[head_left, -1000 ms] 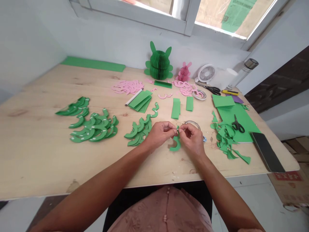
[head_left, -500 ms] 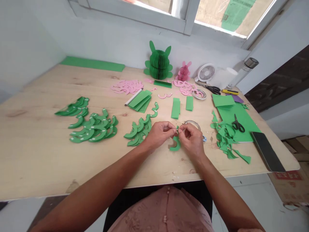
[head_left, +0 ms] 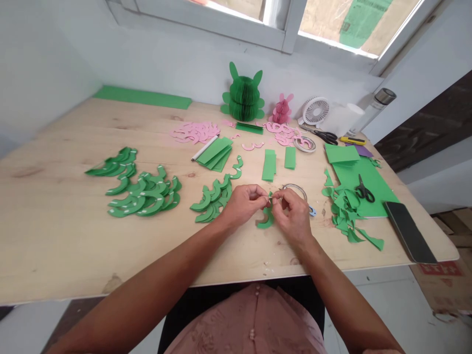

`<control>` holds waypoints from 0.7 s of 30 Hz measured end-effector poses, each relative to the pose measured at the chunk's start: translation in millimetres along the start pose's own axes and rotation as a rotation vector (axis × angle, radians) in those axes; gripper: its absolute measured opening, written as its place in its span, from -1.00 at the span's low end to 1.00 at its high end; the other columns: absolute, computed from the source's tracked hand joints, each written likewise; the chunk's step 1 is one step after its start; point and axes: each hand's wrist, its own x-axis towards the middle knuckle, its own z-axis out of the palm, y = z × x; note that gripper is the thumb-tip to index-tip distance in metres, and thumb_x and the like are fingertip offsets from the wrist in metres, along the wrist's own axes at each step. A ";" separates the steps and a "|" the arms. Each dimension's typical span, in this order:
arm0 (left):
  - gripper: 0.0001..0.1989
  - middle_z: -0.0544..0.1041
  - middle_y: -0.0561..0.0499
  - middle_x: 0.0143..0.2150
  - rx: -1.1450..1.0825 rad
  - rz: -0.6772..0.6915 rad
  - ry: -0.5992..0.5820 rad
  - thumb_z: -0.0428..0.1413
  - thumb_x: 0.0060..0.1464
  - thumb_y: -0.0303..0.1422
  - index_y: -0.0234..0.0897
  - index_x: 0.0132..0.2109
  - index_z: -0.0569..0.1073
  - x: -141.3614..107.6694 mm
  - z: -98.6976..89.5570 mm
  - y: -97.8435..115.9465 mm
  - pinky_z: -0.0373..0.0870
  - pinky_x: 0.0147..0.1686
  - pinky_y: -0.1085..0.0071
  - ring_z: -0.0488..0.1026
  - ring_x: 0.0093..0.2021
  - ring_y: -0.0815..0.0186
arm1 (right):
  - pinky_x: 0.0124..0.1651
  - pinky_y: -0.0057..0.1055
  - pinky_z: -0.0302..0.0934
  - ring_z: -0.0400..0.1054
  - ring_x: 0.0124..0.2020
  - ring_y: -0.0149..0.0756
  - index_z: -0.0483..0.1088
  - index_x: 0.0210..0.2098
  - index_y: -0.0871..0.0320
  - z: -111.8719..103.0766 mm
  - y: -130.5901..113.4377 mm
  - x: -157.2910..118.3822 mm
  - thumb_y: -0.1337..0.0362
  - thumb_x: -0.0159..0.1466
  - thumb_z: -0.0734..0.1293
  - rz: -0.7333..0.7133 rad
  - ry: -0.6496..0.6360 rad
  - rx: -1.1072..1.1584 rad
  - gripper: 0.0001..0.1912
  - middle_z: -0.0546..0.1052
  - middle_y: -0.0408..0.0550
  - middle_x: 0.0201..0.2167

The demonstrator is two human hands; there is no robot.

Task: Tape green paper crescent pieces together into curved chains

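My left hand [head_left: 246,202] and my right hand [head_left: 293,210] meet over the table, the thumb and fingers of each pinched together. Between them is a curved green paper piece [head_left: 264,221], its lower end showing below the fingers. A tiny white strip [head_left: 270,197] shows at the fingertips; the fingers partly cover it and the paper's upper end. Just left of my left hand lies a pile of curved green paper pieces [head_left: 211,199]. Behind my right hand is a tape roll [head_left: 300,189], partly hidden, with a small blue item [head_left: 312,211] beside it.
A bigger pile of green curves [head_left: 149,194] with white tape bits lies left. On the right are green scraps [head_left: 346,206], scissors [head_left: 364,189] and a phone [head_left: 409,231]. A green paper figure [head_left: 244,98], a pink one [head_left: 281,109] and a fan [head_left: 315,111] stand behind.
The curved green piece has shifted and turned slightly to the left under my fingers. The white strip shows a little longer between the fingertips. Both hands stay in nearly the same place.
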 end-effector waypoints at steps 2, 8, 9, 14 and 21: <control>-0.97 0.47 0.09 -0.56 -0.008 -0.007 0.001 0.13 -0.17 -0.50 -0.34 -0.51 0.43 0.4 0.0 -0.3 0.30 -0.46 0.56 0.39 -0.51 0.46 | -0.40 -0.40 0.10 0.19 -0.54 -0.37 0.38 -0.37 0.15 0.8 1.2 -0.6 0.40 0.15 0.20 -0.023 0.009 -0.018 -0.86 0.44 -0.11 -0.49; -0.98 0.47 0.09 -0.56 -0.004 0.001 0.003 0.14 -0.19 -0.49 -0.34 -0.51 0.43 0.6 -0.2 -0.1 0.32 -0.46 0.55 0.39 -0.51 0.45 | -0.37 -0.38 0.15 0.26 -0.49 -0.34 0.36 -0.35 0.16 3.9 4.8 -1.7 0.43 0.16 0.19 -0.163 0.077 -0.098 -0.86 0.46 -0.08 -0.47; -0.98 0.47 0.09 -0.57 -0.003 0.004 0.005 0.14 -0.20 -0.49 -0.34 -0.52 0.43 0.5 -0.1 0.0 0.32 -0.46 0.55 0.39 -0.52 0.45 | -0.36 -0.37 0.16 0.28 -0.47 -0.33 0.36 -0.35 0.16 4.0 4.7 -1.7 0.44 0.16 0.19 -0.181 0.083 -0.115 -0.86 0.46 -0.07 -0.47; -0.97 0.47 0.10 -0.58 -0.008 0.014 0.002 0.14 -0.21 -0.50 -0.33 -0.53 0.43 0.9 0.0 -0.5 0.32 -0.46 0.55 0.38 -0.53 0.46 | -0.34 -0.37 0.18 0.30 -0.44 -0.30 0.36 -0.35 0.16 3.6 3.0 -1.7 0.44 0.17 0.19 -0.220 0.106 -0.177 -0.86 0.46 -0.06 -0.47; -0.98 0.46 0.10 -0.57 -0.012 0.025 -0.009 0.14 -0.19 -0.49 -0.34 -0.52 0.43 1.2 0.0 -0.6 0.32 -0.46 0.54 0.38 -0.53 0.46 | -0.33 -0.37 0.18 0.30 -0.44 -0.30 0.36 -0.34 0.17 3.8 3.3 -1.8 0.44 0.18 0.19 -0.231 0.115 -0.210 -0.86 0.46 -0.06 -0.47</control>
